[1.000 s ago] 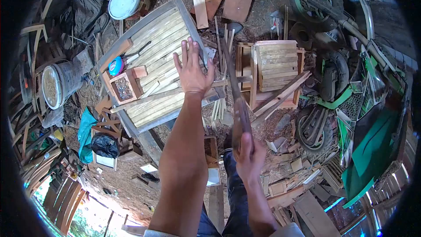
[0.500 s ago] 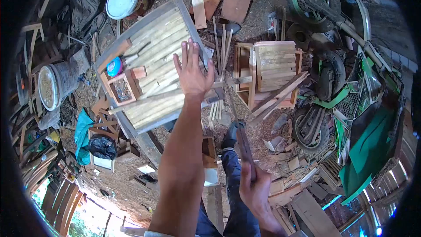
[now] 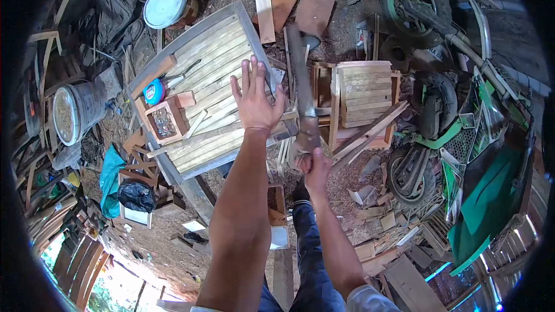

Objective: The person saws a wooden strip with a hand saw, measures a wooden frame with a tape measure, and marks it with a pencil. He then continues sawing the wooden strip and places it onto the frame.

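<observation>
My left hand (image 3: 257, 101) lies spread out at the right side of a slatted wooden tabletop (image 3: 217, 43) with a grey frame. Under its heel passes a thin wooden strip (image 3: 199, 140), whose right end reaches past the tabletop's edge. My right hand (image 3: 314, 167) is closed around the handle of a handsaw (image 3: 302, 75). The saw's blade points away from me, just beyond the strip's end. On the tabletop's left part are a small wooden box (image 3: 163, 120) of metal bits, a blue and pink tape measure (image 3: 154, 91) and a dark slender tool (image 3: 185, 72).
Right of the saw stands a wooden cabinet-like frame (image 3: 366, 89) with loose sticks leaning on it. A green motorcycle (image 3: 445, 133) is farther right. Buckets (image 3: 164, 6) stand at the back left. Wood scraps (image 3: 393, 214) and shavings cover the ground.
My right hand has moved forward and up with the handsaw, from near my leg to beside the tabletop's edge. My left hand stays in place on the tabletop.
</observation>
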The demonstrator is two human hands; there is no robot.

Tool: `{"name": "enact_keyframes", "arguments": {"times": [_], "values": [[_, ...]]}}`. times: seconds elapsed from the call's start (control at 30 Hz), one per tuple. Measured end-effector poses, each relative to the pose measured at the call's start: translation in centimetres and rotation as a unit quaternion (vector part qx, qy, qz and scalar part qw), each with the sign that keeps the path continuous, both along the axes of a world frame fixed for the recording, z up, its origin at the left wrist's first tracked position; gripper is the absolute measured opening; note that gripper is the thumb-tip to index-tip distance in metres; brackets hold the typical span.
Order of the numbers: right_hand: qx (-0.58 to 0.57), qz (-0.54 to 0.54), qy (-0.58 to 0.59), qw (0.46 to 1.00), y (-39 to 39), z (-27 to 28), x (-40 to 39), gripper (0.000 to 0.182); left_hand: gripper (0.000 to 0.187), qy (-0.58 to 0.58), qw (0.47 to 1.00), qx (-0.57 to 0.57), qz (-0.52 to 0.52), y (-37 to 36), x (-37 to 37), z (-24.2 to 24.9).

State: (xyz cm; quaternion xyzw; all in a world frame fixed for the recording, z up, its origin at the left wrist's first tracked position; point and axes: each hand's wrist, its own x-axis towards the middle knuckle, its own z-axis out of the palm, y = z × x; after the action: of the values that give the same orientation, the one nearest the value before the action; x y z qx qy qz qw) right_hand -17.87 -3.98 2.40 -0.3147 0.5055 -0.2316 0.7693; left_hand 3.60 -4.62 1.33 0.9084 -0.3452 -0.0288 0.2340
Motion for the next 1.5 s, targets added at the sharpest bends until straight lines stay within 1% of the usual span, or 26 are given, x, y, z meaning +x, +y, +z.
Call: {"name": "enact_keyframes", "arguments": {"times": [0.03, 0.07, 0.1, 0.13, 0.17, 0.23, 0.3, 0.4, 0.5, 0.6, 0.7, 0.8, 1.0, 1.1, 1.23, 1.3, 1.4, 1.5], "values": [[0.107, -0.056, -0.106, 0.987, -1.1, 0.7, 0.5, 0.053, 0.064, -0.003, 1.000, -0.002, 0.001, -0.1, 0.2, 0.0], [0.214, -0.111, -0.207, 0.948, -1.8, 1.6, 0.8, 0.054, 0.064, -0.002, 1.000, -0.002, 0.003, -0.1, 0.2, 0.0], [0.173, -0.065, -0.120, 0.975, -2.4, 2.9, 1.2, 0.054, 0.064, -0.002, 1.000, 0.000, 0.005, 0.1, 0.1, 0.0], [0.129, -0.019, -0.031, 0.991, -3.1, 4.5, 1.6, 0.054, 0.064, -0.001, 1.000, 0.001, 0.005, 0.1, 0.1, 0.0], [0.082, 0.026, 0.059, 0.995, -3.7, 6.3, 2.1, 0.054, 0.065, 0.000, 1.000, 0.001, 0.004, 0.0, 0.1, -0.1], [0.019, 0.109, 0.139, 0.984, -4.1, 9.5, 2.2, 0.053, 0.065, -0.004, 1.000, -0.002, 0.002, 0.1, -0.1, -0.1], [-0.042, 0.185, 0.212, 0.959, -3.1, 12.2, 0.9, 0.053, 0.065, -0.009, 1.000, -0.006, 0.000, 0.0, 0.1, -0.2], [-0.130, 0.272, 0.310, 0.902, -1.9, 16.2, -0.8, 0.047, 0.065, -0.009, 1.000, -0.007, 0.005, 0.0, 0.0, -0.4], [-0.186, 0.319, 0.331, 0.868, -1.2, 19.6, -1.7, 0.036, 0.065, -0.002, 1.000, -0.002, 0.008, 0.0, 0.0, -0.5], [-0.167, 0.317, 0.361, 0.861, -0.1, 21.6, -2.9, 0.050, 0.065, 0.000, 1.000, -0.003, 0.008, 0.1, 0.0, -0.5], [-0.138, 0.309, 0.351, 0.873, 0.5, 22.5, -3.8, 0.047, 0.064, -0.003, 1.000, -0.002, 0.005, -0.1, 0.1, -0.5], [-0.142, 0.331, 0.367, 0.858, 0.0, 23.5, -3.3, 0.045, 0.063, -0.008, 1.000, 0.003, 0.002, 0.1, 0.1, -0.3], [-0.139, 0.307, 0.393, 0.855, 0.3, 25.2, -2.8, 0.050, 0.064, 0.010, 1.000, 0.008, 0.007, 0.1, 0.1, -0.1], [-0.124, 0.329, 0.392, 0.850, 0.2, 24.9, -3.4, 0.052, 0.065, 0.016, 1.000, 0.010, 0.012, -0.2, 0.0, -0.2], [-0.132, 0.347, 0.413, 0.832, -0.3, 25.9, -3.3, 0.053, 0.066, 0.023, 0.999, 0.021, 0.010, 0.2, 0.0, -0.1], [-0.149, 0.361, 0.412, 0.823, -0.5, 25.8, -3.2, 0.053, 0.066, 0.019, 0.999, 0.026, 0.003, 0.0, 0.2, 0.0], [-0.155, 0.331, 0.412, 0.834, -0.4, 25.1, -2.7, 0.052, 0.066, 0.027, 0.999, 0.030, 0.004, -0.1, 0.3, 0.4], [-0.120, 0.346, 0.416, 0.832, -1.7, 22.6, 0.5, 0.051, 0.065, 0.030, 0.999, 0.029, 0.016, -0.2, 0.1, 0.0]]}}
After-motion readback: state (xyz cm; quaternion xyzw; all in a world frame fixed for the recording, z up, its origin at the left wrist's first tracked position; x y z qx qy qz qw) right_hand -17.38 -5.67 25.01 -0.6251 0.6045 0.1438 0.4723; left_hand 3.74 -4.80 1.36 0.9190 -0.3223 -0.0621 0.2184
